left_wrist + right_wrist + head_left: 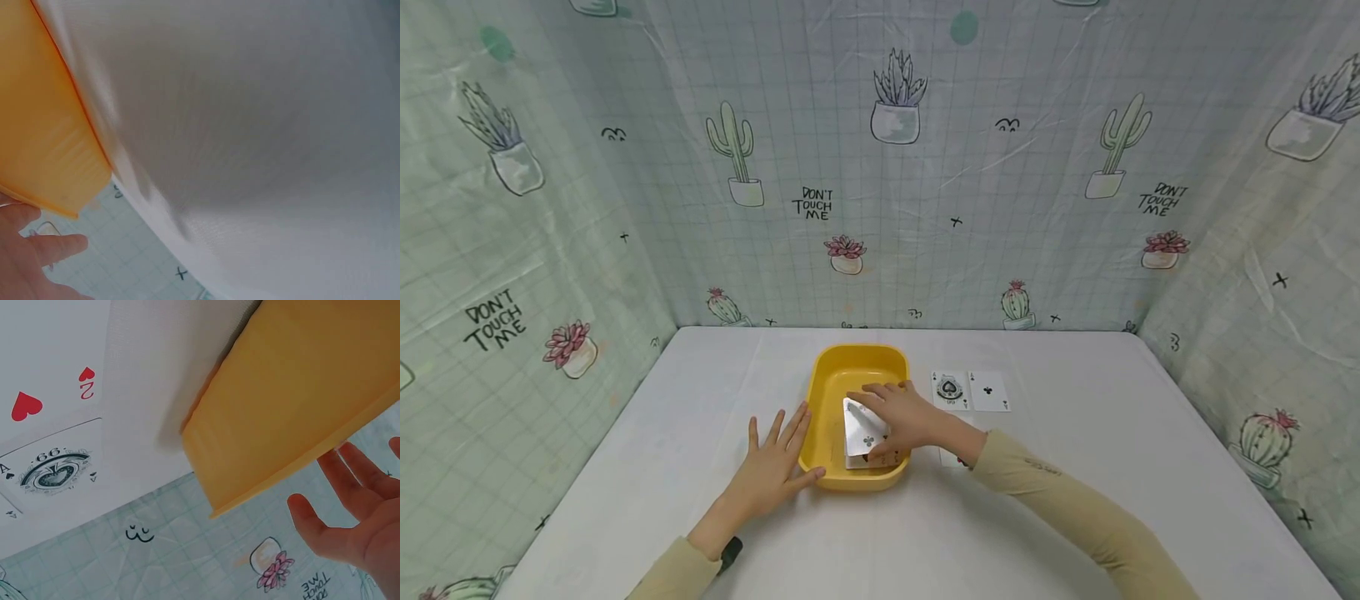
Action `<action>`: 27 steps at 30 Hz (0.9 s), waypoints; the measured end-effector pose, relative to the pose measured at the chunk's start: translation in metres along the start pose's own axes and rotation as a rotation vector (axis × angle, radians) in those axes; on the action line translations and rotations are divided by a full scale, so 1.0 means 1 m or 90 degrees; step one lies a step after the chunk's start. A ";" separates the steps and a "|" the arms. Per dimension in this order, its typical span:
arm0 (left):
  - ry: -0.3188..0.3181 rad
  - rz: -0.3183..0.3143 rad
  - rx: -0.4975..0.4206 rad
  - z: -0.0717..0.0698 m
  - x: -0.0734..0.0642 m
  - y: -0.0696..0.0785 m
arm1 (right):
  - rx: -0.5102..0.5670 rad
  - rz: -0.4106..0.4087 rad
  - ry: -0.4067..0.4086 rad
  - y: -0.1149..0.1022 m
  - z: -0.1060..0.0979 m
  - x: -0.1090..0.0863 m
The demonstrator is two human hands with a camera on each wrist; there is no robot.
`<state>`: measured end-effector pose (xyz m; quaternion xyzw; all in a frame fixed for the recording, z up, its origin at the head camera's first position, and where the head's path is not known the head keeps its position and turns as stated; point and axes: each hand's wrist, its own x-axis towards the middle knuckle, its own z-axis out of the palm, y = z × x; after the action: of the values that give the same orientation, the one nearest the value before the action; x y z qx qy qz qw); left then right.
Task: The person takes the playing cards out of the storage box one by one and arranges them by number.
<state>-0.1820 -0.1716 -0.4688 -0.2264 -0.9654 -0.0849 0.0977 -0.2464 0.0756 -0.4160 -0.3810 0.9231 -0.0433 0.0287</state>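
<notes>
A yellow plastic tray (826,433) stands on the white table with playing cards inside it. My right hand (912,417) reaches over the tray's right rim and grips a club playing card (859,432) between thumb and fingers. That card looks tilted and slightly bent above more cards (856,462) in the tray. In the right wrist view the tray's wall hides the card. Fingers spread, my left hand (769,473) rests along the tray's left rim. In the left wrist view, its fingers (59,250) show beside the rim.
Right of the tray lie an ace of spades (951,390) and an ace of clubs (990,391), side by side. Nearer, a two of hearts (50,356) is partly covered by the right forearm in the head view. Cactus-print cloth (925,183) surrounds the table's back and sides.
</notes>
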 end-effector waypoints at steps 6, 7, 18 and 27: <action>0.003 0.004 0.015 0.000 0.000 -0.001 | 0.000 0.000 0.027 0.002 -0.007 -0.004; 0.003 0.002 0.013 0.000 0.000 -0.001 | 0.001 0.002 0.028 0.003 -0.008 -0.005; -0.007 -0.015 0.004 0.000 0.000 0.000 | 0.015 -0.009 0.066 0.006 -0.021 -0.021; -0.005 -0.013 -0.003 -0.002 0.000 0.002 | 0.024 -0.013 0.133 0.021 -0.022 -0.047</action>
<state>-0.1804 -0.1701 -0.4664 -0.2168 -0.9679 -0.0870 0.0926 -0.2297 0.1250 -0.3952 -0.3831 0.9162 -0.1006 -0.0610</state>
